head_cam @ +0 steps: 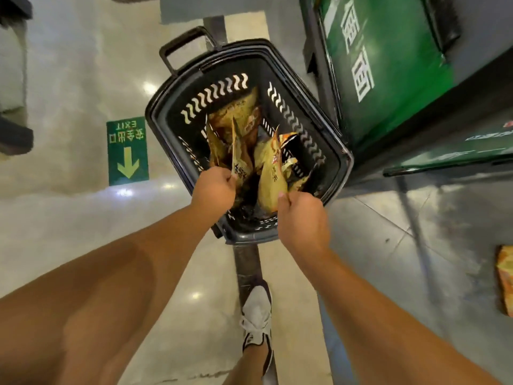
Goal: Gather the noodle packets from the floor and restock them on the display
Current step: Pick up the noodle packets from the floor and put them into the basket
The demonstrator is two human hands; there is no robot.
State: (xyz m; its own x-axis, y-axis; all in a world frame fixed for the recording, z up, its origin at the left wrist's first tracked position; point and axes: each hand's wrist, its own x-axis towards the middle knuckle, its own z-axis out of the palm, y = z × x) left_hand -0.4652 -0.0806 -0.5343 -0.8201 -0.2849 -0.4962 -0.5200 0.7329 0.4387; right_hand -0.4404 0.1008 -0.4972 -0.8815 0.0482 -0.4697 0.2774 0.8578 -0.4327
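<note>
The pale polished floor spread under me, crossed by a dark strip running toward my foot. To my right stood the green display with large white characters on its side panel, its lower edge close beside the basket. A green exit sign with a yellow arrow was stuck to the floor on my left, well apart from everything else.

Between them sat the dark plastic shopping basket, slotted along its walls, with its black pull handle raised at the far end. Inside it lay a heap of yellow and brown noodle packets, several standing on edge and leaning against one another.

My white shoe rested on the dark strip just behind the basket.

My left hand was over the near rim, fingers curled and pinching the edge of an upright packet. My right hand was closed likewise, thumb and fingers gripping the lower end of a yellow packet that stood in the basket.

One more orange packet lay on the floor at the far right, well apart from the basket and partly cut off by the edge of view.
</note>
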